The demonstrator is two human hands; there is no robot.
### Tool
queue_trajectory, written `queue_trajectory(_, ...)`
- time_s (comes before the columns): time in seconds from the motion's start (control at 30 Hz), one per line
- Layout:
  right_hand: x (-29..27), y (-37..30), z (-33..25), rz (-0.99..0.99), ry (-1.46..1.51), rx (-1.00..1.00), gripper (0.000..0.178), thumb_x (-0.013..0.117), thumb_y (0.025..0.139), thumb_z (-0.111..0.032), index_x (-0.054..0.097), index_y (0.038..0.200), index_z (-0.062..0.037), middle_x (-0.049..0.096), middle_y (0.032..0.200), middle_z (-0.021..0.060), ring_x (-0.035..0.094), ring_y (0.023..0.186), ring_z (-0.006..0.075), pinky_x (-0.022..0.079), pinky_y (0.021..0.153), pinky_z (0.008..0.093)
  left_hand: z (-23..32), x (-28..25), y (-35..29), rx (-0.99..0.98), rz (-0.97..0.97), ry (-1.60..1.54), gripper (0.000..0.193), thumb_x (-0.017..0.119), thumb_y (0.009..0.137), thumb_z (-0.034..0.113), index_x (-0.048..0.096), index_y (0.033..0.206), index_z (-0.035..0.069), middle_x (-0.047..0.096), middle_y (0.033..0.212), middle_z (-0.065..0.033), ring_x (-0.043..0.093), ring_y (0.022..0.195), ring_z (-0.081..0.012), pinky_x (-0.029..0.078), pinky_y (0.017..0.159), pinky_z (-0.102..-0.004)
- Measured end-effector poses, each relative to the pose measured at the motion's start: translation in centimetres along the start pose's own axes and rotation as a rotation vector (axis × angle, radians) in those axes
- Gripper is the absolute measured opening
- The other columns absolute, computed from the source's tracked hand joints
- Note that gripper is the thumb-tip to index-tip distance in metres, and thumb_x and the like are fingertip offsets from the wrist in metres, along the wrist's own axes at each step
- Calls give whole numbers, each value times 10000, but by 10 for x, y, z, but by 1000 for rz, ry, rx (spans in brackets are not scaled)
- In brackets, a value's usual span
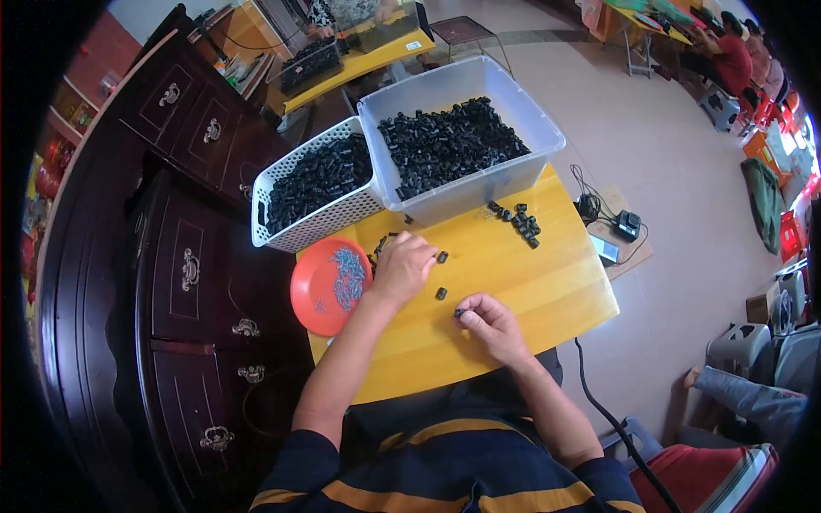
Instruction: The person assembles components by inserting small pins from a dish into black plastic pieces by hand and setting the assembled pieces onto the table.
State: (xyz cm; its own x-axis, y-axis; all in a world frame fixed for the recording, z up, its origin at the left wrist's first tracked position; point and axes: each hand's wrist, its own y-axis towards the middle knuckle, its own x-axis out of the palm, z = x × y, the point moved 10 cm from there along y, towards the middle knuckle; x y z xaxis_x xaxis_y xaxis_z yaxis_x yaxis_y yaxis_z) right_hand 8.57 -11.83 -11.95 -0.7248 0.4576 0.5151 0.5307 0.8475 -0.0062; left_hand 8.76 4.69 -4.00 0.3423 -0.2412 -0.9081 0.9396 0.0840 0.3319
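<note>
Between thumb and fingers, my right hand (494, 330) pinches a small black plastic part (459, 313) just above the yellow table (530, 299). My left hand (404, 267) is over the table beside a red dish, its fingers curled down; whatever its fingertips hold is hidden. Some dark slender parts (380, 248) lie by those fingers, partly covered. Two loose black parts, one (442, 256) right of my left hand and another (441, 293) nearer me, rest on the wood. The red dish (301, 299) holds many small silvery screw-like pieces (347, 278).
At the table's far side stand a white perforated basket (329, 215) and a larger clear bin (479, 181), both filled with black parts. A cluster of black parts (524, 226) lies before the bin. Dark wooden drawers (192, 256) flank the left. Other people sit farther off.
</note>
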Motion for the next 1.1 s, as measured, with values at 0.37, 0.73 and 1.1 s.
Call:
queue_trajectory(0.37,-1,2,0,18,-28,19,131,632,1062,-115,627,1162,-30,657,1058,-8,614,999,88,497,921,259,16,-40,-3,-12,244,-111,88,698,852,33,704,938,53,697,928,-106,650,925,-334,531,818,-459)
queue_trajectory(0.73,-4,-1,4,28,-62,-4,131,616,1069,-125,612,1167,-38,695,1048,37,660,965,118,526,892,281,28,-10,-87,-518,0,-983,164,727,948,13,730,1112,4,754,977,-11,686,890,-64,552,795,-238)
queue_trajectory(1.1,-6,0,7,40,-84,3,172,608,1074,-120,627,1206,-13,707,1071,53,677,986,131,546,912,288,26,-4,-95,-535,34,-1103,117,744,938,17,708,1048,4,729,901,12,653,802,-45,544,749,-229)
